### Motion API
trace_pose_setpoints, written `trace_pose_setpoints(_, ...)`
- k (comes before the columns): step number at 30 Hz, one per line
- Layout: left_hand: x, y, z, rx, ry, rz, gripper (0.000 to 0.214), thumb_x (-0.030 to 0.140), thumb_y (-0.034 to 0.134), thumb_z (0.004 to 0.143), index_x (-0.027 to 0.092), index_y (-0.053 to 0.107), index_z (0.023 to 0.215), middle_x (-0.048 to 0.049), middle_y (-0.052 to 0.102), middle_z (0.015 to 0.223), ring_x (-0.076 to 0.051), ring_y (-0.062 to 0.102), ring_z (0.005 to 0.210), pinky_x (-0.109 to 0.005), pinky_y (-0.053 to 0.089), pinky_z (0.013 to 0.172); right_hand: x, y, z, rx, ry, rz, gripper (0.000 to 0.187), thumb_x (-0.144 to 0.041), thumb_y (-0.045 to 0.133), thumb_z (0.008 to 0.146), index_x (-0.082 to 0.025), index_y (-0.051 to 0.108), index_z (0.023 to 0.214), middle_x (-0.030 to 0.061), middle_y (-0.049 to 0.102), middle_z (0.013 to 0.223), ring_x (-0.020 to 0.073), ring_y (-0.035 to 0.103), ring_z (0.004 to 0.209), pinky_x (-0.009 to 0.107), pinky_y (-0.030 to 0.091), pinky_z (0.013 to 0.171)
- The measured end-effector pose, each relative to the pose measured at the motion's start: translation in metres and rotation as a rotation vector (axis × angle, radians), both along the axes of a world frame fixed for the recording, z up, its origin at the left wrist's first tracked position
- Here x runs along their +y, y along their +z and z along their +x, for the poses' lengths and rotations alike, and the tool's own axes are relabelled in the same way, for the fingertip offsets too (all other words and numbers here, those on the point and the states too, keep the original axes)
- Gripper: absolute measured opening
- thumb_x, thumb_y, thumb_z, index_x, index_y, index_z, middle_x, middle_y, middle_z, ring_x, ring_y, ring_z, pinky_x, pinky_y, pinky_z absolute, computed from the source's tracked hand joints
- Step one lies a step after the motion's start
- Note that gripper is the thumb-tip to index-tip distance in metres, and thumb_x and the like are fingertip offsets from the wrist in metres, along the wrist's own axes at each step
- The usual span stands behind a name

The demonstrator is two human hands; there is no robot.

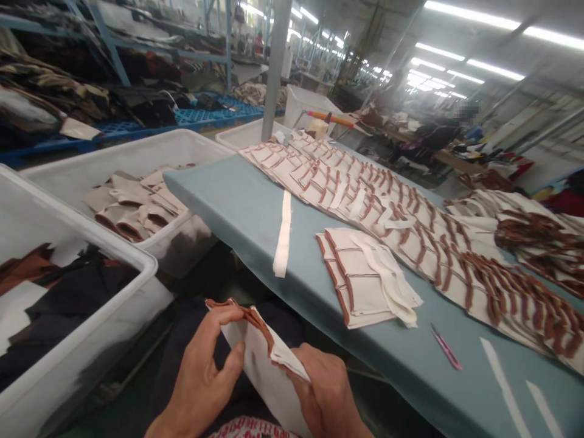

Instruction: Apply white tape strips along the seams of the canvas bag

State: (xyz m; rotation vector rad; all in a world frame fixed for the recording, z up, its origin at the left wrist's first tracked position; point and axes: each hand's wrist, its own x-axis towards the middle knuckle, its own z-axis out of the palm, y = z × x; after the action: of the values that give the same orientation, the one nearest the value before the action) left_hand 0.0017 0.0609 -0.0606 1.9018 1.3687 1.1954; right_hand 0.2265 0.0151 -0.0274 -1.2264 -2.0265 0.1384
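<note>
Both my hands hold one cream fabric piece with a brown edge point(255, 359) over my lap, below the table's near edge. My left hand point(203, 371) pinches its left side, thumb pressed on the cloth. My right hand point(326, 389) grips its right edge with closed fingers. On the grey-blue table point(241, 207) in front lies a small stack of similar cream pieces point(365, 277) with loose cream strips on top. A long overlapped row of cream and brown pieces point(410, 225) runs diagonally across the table.
A cream strip point(283, 234) lies near the table's left end. A small pink tool point(446, 347) lies by the front edge, with white strips point(506, 380) to its right. White bins point(137, 155) with fabric stand at left. A person sits far back right.
</note>
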Motion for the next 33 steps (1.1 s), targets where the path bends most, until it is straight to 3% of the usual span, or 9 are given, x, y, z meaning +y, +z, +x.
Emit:
trace_pose_setpoints(5, 0.011, -0.004, -0.013, 0.026, -0.112, -0.058, 0.02, 0.032, 0.061, 0.101, 0.023, 0.077, 0.11, -0.0091, 0.084, 0.112, -0.029, 0.081, 0.109, -0.04, 0.064, 0.1, 0.005, 0.007, -0.007, -0.027, 0.019, -0.002, 0.062, -0.04, 0.033, 0.126, -0.02, 0.069, 0.079, 0.0001, 0.066, 0.057, 0.0128, 0.061, 0.046, 0.03, 0.04, 0.052)
trace_pose_setpoints(9, 0.021, -0.006, -0.015, 0.018, -0.075, -0.039, 0.025, 0.031, 0.061, 0.1, 0.022, 0.075, 0.119, -0.0114, 0.082, 0.12, -0.031, 0.078, 0.114, -0.043, 0.063, 0.104, 0.009, 0.015, -0.01, -0.029, 0.043, 0.009, 0.064, -0.042, 0.034, 0.125, -0.02, 0.066, 0.074, -0.0005, 0.064, 0.056, 0.0115, 0.057, 0.044, 0.03, 0.038, 0.049)
trace_pose_setpoints(12, 0.024, -0.007, -0.014, 0.005, -0.059, -0.005, 0.018, 0.026, 0.062, 0.096, 0.022, 0.074, 0.108, -0.0095, 0.08, 0.114, -0.029, 0.077, 0.108, -0.041, 0.063, 0.098, 0.008, 0.021, -0.009, -0.039, 0.052, 0.005, 0.065, -0.043, 0.032, 0.126, -0.021, 0.066, 0.074, -0.0005, 0.064, 0.056, 0.0117, 0.056, 0.044, 0.03, 0.038, 0.049)
trace_pose_setpoints(16, 0.017, -0.011, -0.009, -0.011, -0.063, 0.018, 0.016, 0.018, 0.059, 0.095, 0.023, 0.071, 0.102, -0.0046, 0.08, 0.099, -0.024, 0.079, 0.092, -0.033, 0.063, 0.085, 0.003, 0.016, -0.005, -0.021, 0.042, -0.039, 0.063, -0.041, 0.033, 0.126, -0.02, 0.069, 0.079, -0.0002, 0.065, 0.058, 0.0123, 0.058, 0.046, 0.03, 0.039, 0.052)
trace_pose_setpoints(19, 0.003, -0.01, -0.006, -0.021, -0.033, 0.04, 0.018, 0.019, 0.059, 0.099, 0.021, 0.07, 0.113, -0.0087, 0.082, 0.115, -0.024, 0.081, 0.101, -0.033, 0.064, 0.089, -0.003, 0.007, -0.003, -0.001, 0.037, -0.115, 0.064, -0.041, 0.029, 0.125, -0.02, 0.071, 0.083, 0.0021, 0.069, 0.063, 0.0146, 0.063, 0.052, 0.031, 0.041, 0.055)
trace_pose_setpoints(21, -0.006, -0.004, -0.003, -0.038, -0.004, 0.068, 0.015, 0.021, 0.06, 0.101, 0.021, 0.07, 0.113, -0.011, 0.079, 0.123, -0.024, 0.08, 0.105, -0.033, 0.064, 0.089, -0.006, 0.001, -0.004, 0.012, 0.03, -0.18, 0.064, -0.043, 0.027, 0.125, -0.02, 0.071, 0.085, 0.0038, 0.072, 0.067, 0.0162, 0.066, 0.056, 0.031, 0.042, 0.058)
trace_pose_setpoints(24, -0.016, 0.015, 0.003, -0.097, -0.018, 0.072, 0.01, 0.021, 0.062, 0.101, 0.022, 0.071, 0.106, -0.0055, 0.079, 0.105, -0.021, 0.078, 0.087, -0.028, 0.063, 0.076, -0.009, -0.002, -0.006, 0.022, 0.012, -0.286, 0.061, -0.045, 0.028, 0.125, -0.02, 0.074, 0.093, 0.0048, 0.079, 0.076, 0.0171, 0.073, 0.063, 0.031, 0.044, 0.062)
trace_pose_setpoints(28, -0.017, 0.047, 0.013, -0.088, -0.142, -0.111, 0.015, 0.027, 0.061, 0.096, 0.023, 0.072, 0.086, 0.0015, 0.073, 0.075, -0.018, 0.068, 0.063, -0.025, 0.055, 0.06, -0.008, 0.0, -0.007, 0.003, -0.005, -0.33, 0.055, -0.043, 0.033, 0.124, -0.022, 0.074, 0.095, 0.0036, 0.081, 0.078, 0.0166, 0.075, 0.065, 0.03, 0.043, 0.062)
trace_pose_setpoints(33, -0.004, 0.074, 0.015, -0.029, -0.264, -0.353, 0.031, 0.038, 0.055, 0.095, 0.023, 0.069, 0.073, -0.001, 0.072, 0.073, -0.021, 0.067, 0.068, -0.028, 0.053, 0.064, -0.007, 0.001, -0.004, -0.051, 0.043, -0.35, 0.041, -0.036, 0.045, 0.121, -0.02, 0.073, 0.095, 0.0043, 0.081, 0.081, 0.0187, 0.076, 0.068, 0.032, 0.042, 0.063)
